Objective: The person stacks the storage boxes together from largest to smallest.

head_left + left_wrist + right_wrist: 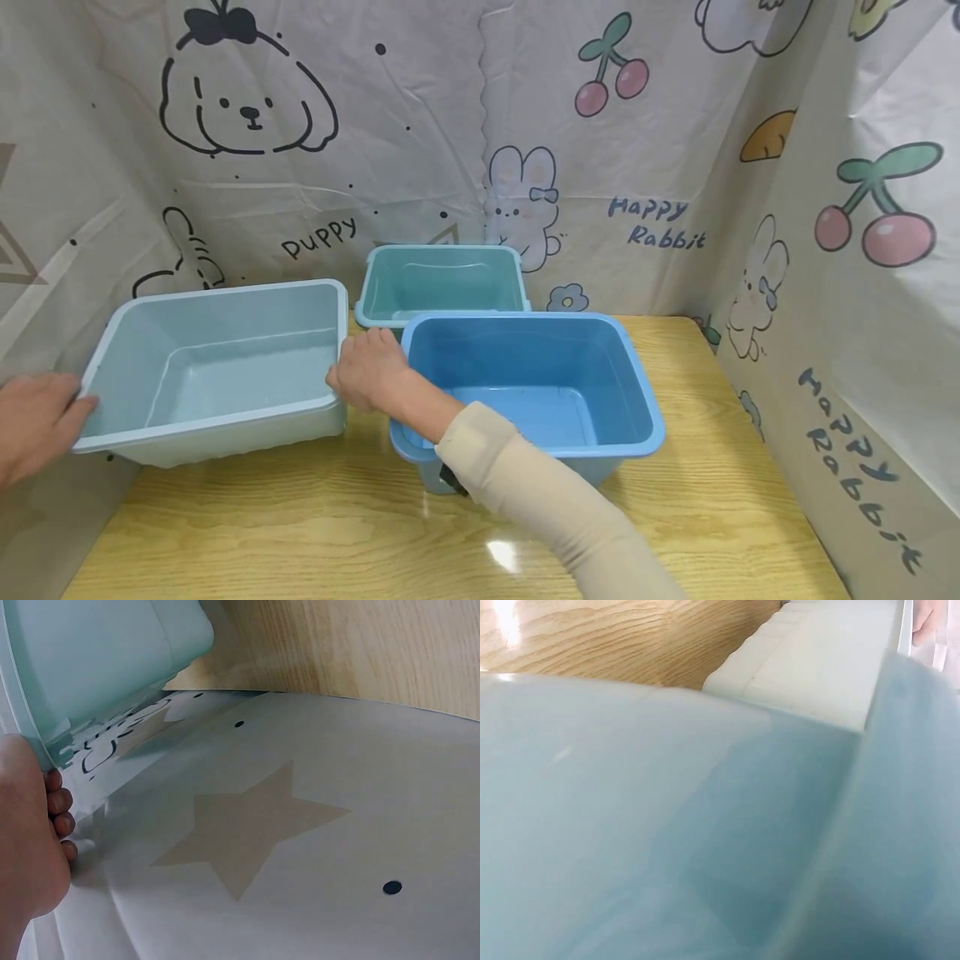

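Note:
A wide pale blue-green tub point(232, 442) hangs tilted at the left of the head view, its left end out past the table edge. My left hand point(37, 425) grips its left rim; in the left wrist view the fingers point(60, 801) curl under that rim. On the opposite side, my right hand point(367, 367) holds the right rim, knuckles up. My right forearm crosses over the near left corner of a deeper blue tub point(517, 354), which stands on the table. That blue tub's wall point(630, 765) fills most of the right wrist view, hiding the right hand there.
A smaller teal tub point(442, 287) stands behind the blue one, against the back cloth. Printed cloth point(420, 142) walls in the wooden table point(337, 533) at the back and both sides.

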